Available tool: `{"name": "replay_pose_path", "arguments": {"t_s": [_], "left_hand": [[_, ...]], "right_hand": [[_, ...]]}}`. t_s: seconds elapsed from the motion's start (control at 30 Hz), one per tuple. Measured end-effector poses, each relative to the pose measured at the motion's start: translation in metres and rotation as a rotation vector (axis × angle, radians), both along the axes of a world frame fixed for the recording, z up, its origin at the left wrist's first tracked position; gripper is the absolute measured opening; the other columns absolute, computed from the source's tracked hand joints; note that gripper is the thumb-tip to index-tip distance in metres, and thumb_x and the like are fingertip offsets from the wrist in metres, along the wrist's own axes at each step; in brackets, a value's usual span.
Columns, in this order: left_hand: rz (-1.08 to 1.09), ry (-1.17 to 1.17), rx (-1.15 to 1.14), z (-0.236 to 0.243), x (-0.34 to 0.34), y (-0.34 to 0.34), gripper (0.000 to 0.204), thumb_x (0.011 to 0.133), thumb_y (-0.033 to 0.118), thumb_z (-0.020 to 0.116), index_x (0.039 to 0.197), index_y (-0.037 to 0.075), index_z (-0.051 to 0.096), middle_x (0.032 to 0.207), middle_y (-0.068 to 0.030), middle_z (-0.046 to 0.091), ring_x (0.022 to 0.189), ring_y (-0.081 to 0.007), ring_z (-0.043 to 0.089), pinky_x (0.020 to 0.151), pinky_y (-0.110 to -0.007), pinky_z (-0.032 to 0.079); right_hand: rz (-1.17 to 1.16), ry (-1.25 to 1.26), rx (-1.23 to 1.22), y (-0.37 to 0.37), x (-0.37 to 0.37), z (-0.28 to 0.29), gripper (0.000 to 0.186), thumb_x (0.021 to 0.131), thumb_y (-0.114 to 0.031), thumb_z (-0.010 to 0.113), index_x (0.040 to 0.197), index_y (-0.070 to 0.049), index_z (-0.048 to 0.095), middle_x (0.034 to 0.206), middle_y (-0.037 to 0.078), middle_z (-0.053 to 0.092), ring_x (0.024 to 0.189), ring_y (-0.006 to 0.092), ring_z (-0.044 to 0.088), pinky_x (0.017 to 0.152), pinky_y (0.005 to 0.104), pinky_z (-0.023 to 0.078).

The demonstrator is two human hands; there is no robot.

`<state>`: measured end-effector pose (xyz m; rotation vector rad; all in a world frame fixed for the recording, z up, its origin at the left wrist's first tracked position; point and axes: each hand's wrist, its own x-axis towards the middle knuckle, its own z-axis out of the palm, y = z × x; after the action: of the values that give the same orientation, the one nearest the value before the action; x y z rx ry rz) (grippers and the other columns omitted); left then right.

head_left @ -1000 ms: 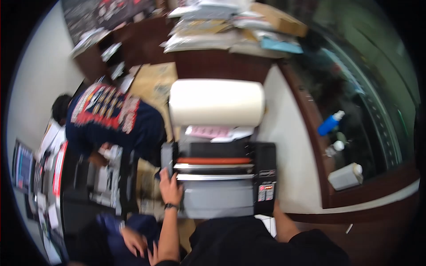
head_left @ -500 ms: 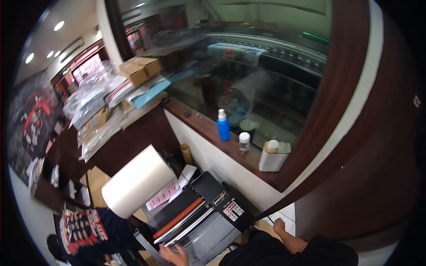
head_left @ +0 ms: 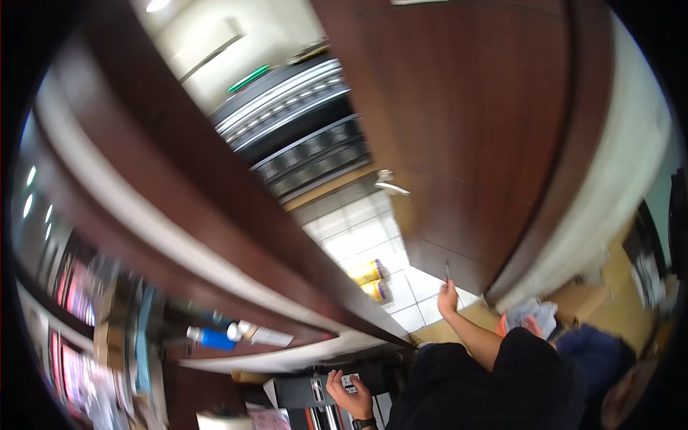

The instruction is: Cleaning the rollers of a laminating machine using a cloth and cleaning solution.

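Observation:
My left hand [head_left: 347, 393], with a dark watch at the wrist, hovers over the black laminating machine [head_left: 292, 392]; its fingers are apart and nothing shows in them. Part of the machine's rollers [head_left: 324, 418] shows beside that hand. My right hand [head_left: 448, 299] is stretched forward, its fingers closed around a slim, dark, pen-like tool [head_left: 447, 270] that points up toward the brown door [head_left: 473, 143]. Blur hides the tool's exact kind.
The door stands ajar, its handle [head_left: 390, 183] on the left edge. Past it are a wide-format printer [head_left: 308, 147], white floor tiles [head_left: 351, 222] and yellow cylindrical items [head_left: 367, 272]. A blue spray bottle [head_left: 213, 338] sits on the ledge. Another person [head_left: 598, 355] is at lower right.
My view has swung right, from the laminating machine and window to the doorway. My left hand has lifted off the machine's front. The slim tool now shows in my right hand.

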<state>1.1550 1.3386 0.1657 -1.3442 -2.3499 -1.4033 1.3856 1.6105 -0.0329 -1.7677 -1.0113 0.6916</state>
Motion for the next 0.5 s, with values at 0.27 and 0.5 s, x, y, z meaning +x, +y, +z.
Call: {"name": "replay_pose_path", "arguments": {"t_s": [0.27, 0.5], "left_hand": [[-0.224, 0.516, 0.210, 0.054, 0.006, 0.075, 0.064, 0.087, 0.014, 0.070, 0.143, -0.001, 0.041, 0.154, -0.0325, 0.029, 0.142, -0.0517, 0.033, 0.113, -0.064, 0.031], [-0.228, 0.704, 0.220, 0.040, 0.001, 0.121, 0.081, 0.083, 0.022, 0.076, 0.151, 0.004, 0.036, 0.157, -0.0284, 0.028, 0.148, -0.0484, 0.025, 0.118, -0.067, 0.020]], "right_hand": [[-0.200, 0.035, 0.093, 0.013, -0.003, 0.081, 0.030, 0.106, -0.024, 0.044, 0.118, -0.001, 0.058, 0.073, 0.014, 0.062, 0.065, 0.0272, 0.064, 0.061, 0.0429, 0.051], [-0.216, 0.513, 0.244, 0.067, 0.007, 0.160, 0.027, 0.107, -0.029, 0.044, 0.108, -0.005, 0.057, 0.066, 0.008, 0.057, 0.044, 0.0167, 0.053, 0.039, 0.0354, 0.043]]}}
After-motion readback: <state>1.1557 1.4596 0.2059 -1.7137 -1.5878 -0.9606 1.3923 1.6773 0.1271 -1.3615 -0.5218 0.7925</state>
